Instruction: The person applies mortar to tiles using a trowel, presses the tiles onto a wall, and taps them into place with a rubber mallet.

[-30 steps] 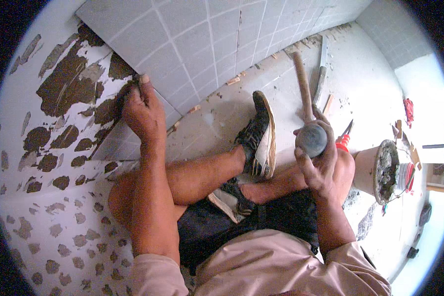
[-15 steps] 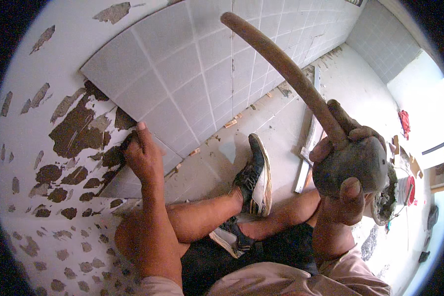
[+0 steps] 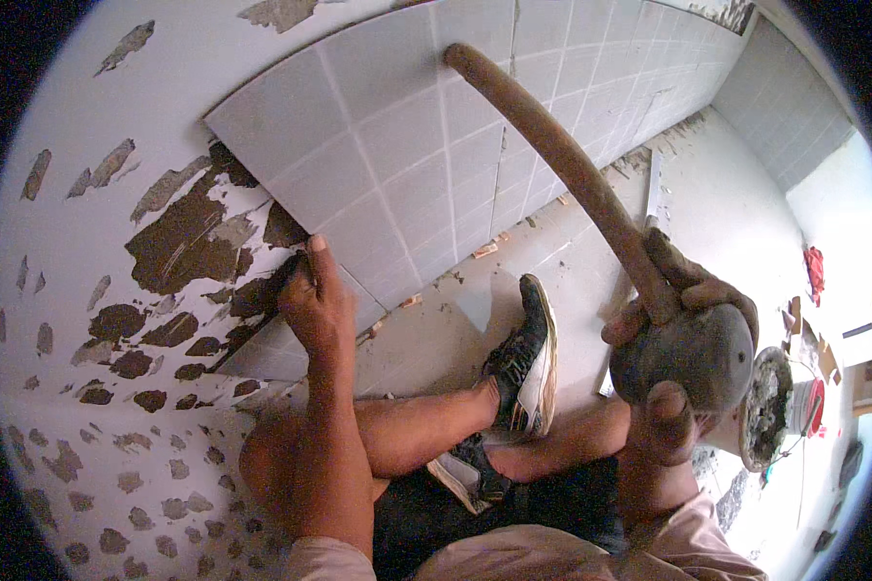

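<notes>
In my right hand (image 3: 673, 407) is a mallet with a dark rounded head (image 3: 688, 358), gripped by that head. Its curved wooden handle (image 3: 552, 140) points up and to the left, in front of the tiled wall. My left hand (image 3: 317, 300) is closed at the lower left edge of a large grey wall tile (image 3: 300, 140). The thumb lies against the tile's edge, and the curled fingers are partly hidden in the dark gap. Patches of dark mortar (image 3: 184, 242) cover the white wall left of that edge.
My crossed legs and dark shoes (image 3: 523, 358) take up the floor below the tiles. Wood chips (image 3: 489, 247) lie along the wall's foot. A metal straightedge (image 3: 655, 184) rests farther back. A mortar-crusted bucket (image 3: 767, 412) stands at right, with red cloth (image 3: 814, 274) beyond.
The whole view has shifted, so the tiled wall and floor sit farther right in the picture. Both hands keep their holds, and the mallet stays raised at much the same tilt.
</notes>
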The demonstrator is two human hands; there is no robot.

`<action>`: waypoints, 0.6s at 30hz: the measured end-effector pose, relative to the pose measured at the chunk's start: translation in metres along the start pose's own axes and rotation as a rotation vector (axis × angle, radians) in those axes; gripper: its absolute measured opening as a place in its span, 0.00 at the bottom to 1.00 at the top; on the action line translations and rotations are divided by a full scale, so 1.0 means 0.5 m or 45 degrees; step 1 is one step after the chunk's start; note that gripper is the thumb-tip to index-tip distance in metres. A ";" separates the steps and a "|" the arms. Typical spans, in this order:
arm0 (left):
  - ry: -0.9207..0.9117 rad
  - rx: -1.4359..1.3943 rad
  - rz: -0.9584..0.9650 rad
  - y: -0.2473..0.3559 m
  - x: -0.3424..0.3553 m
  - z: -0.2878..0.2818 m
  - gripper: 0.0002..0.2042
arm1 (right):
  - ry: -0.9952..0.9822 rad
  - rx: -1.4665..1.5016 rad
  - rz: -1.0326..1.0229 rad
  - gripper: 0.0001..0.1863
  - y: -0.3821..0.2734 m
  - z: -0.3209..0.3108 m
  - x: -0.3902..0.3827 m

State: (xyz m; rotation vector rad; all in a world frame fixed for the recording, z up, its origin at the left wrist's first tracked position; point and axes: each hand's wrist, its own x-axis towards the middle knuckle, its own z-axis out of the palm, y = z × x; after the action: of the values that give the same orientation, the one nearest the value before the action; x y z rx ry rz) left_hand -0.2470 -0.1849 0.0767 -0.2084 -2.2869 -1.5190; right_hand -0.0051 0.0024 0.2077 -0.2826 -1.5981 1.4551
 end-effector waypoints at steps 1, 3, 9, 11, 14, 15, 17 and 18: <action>0.025 -0.022 -0.012 0.010 -0.006 -0.005 0.29 | 0.015 -0.005 0.018 0.46 0.003 0.001 -0.009; -0.141 0.066 -0.250 0.029 -0.008 -0.020 0.28 | 0.025 -0.003 0.000 0.47 0.018 -0.003 -0.014; -0.021 0.026 -0.027 0.023 0.003 -0.008 0.29 | -0.154 0.194 0.038 0.46 0.008 -0.013 -0.041; -0.057 0.160 -0.036 0.025 0.002 -0.012 0.30 | -0.172 0.193 0.026 0.46 0.025 0.005 -0.036; -0.104 0.204 -0.023 0.016 0.000 -0.021 0.31 | -0.200 0.145 0.032 0.45 0.033 0.003 -0.049; -0.075 0.116 -0.084 0.020 -0.005 -0.023 0.31 | -0.205 0.129 0.045 0.45 0.029 -0.007 -0.062; -0.086 0.109 -0.077 0.022 0.001 -0.026 0.31 | -0.215 0.121 0.034 0.44 0.024 -0.029 -0.078; -0.103 0.092 -0.072 0.021 0.005 -0.030 0.32 | -0.220 0.118 0.037 0.43 0.023 -0.036 -0.090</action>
State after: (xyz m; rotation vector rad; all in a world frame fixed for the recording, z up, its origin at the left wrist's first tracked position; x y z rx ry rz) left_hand -0.2422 -0.1947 0.0916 -0.1906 -2.4261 -1.4768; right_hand 0.0281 -0.0137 0.1745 -0.1303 -1.6625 1.6075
